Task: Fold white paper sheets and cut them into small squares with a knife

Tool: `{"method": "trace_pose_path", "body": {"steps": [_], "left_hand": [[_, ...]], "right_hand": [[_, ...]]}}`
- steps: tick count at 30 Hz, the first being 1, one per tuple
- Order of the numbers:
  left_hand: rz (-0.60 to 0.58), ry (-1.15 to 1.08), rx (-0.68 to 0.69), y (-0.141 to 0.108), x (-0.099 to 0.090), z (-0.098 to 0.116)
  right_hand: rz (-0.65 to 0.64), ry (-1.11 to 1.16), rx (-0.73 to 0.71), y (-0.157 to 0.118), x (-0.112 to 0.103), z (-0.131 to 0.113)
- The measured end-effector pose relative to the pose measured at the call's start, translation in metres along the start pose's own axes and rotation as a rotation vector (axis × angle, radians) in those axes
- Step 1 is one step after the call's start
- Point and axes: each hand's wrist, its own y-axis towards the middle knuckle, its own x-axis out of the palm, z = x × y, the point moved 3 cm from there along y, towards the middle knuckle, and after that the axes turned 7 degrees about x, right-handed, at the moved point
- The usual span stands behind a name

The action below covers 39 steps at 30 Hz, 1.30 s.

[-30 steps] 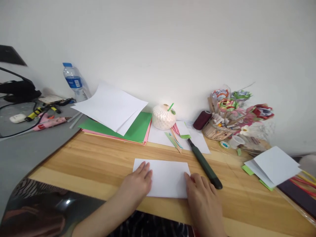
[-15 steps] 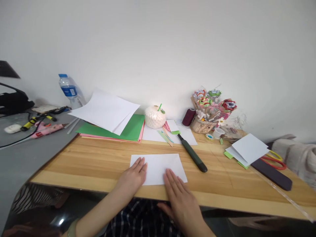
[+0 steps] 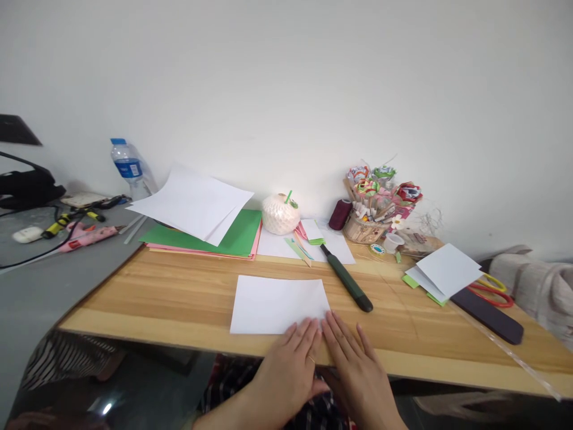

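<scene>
Shifted rightward since the earlier frame, the left hand (image 3: 286, 373) lies beside the right hand (image 3: 360, 376), both flat, gripping nothing. White paper (image 3: 273, 301) lies ahead and leftward, its near right corner at their fingertips; smoothing seems underway, how much remains unclear.

White paper (image 3: 275, 304) — flat, rectangular — lies toward the front of the wooden table (image 3: 161, 289).
</scene>
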Motion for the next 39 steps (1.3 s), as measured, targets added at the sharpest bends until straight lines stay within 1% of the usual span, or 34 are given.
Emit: {"method": "trace_pose_path", "body": {"steps": [1,3,6,9,11,14,17,21,24,25,27,29,31,32,33,34,36,37,38,39], "left_hand": [[0.016,0.019,-0.014,-0.003,-0.001,0.0],[0.023,0.062,-0.035,-0.017,-0.004,-0.011],[0.017,0.144,-0.064,-0.055,-0.017,-0.04],[0.041,0.209,-0.025,-0.091,-0.034,-0.066],[0.054,0.241,0.005,-0.106,-0.041,-0.077],[0.059,0.256,0.026,-0.115,-0.043,-0.082],[0.094,0.215,0.003,-0.121,-0.038,-0.083],[0.224,0.074,-0.044,-0.132,-0.037,-0.081],[0.335,-0.039,-0.048,-0.133,-0.046,-0.081],[0.363,-0.075,-0.053,-0.13,-0.05,-0.082],[0.416,-0.126,-0.11,-0.121,-0.062,-0.09],[0.491,-0.137,-0.241,-0.112,-0.076,-0.104],[0.635,-0.126,-0.414,-0.106,-0.094,-0.121],[0.721,-0.116,-0.473,-0.105,-0.104,-0.127],[0.793,-0.087,-0.48,-0.103,-0.113,-0.13],[0.82,-0.039,-0.447,-0.1,-0.122,-0.129],[0.765,0.09,-0.306,-0.092,-0.133,-0.119],[0.71,0.138,-0.222,-0.086,-0.134,-0.111],[0.645,0.161,-0.119,-0.078,-0.131,-0.101],[0.607,0.17,-0.061,-0.071,-0.126,-0.092]], "right_hand": [[0.001,0.012,0.009,-0.001,0.0,0.001],[0.001,0.026,0.03,-0.002,0.0,0.002],[-0.019,0.022,0.047,-0.003,0.0,0.004],[-0.033,0.019,0.056,-0.003,0.001,0.004],[-0.029,0.016,0.057,-0.002,0.001,0.004],[-0.009,0.012,0.043,-0.003,0.002,0.006],[0.055,0.016,-0.003,-0.008,0.0,0.014],[0.145,0.021,-0.061,-0.014,-0.007,0.018],[0.174,0.089,-0.046,-0.012,-0.013,0.01],[0.177,0.117,-0.011,-0.01,-0.014,0.006],[0.164,0.157,0.09,-0.006,-0.015,0.003],[0.113,0.216,0.187,-0.001,-0.014,0.005],[0.046,0.332,0.262,0.004,-0.014,0.013],[0.026,0.389,0.291,0.006,-0.015,0.018],[0.023,0.427,0.317,0.009,-0.015,0.025],[0.034,0.439,0.338,0.012,-0.016,0.032],[0.079,0.404,0.334,0.017,-0.018,0.044],[0.097,0.381,0.322,0.019,-0.017,0.049],[0.114,0.36,0.308,0.022,-0.016,0.054],[0.127,0.343,0.291,0.024,-0.013,0.059]]}}
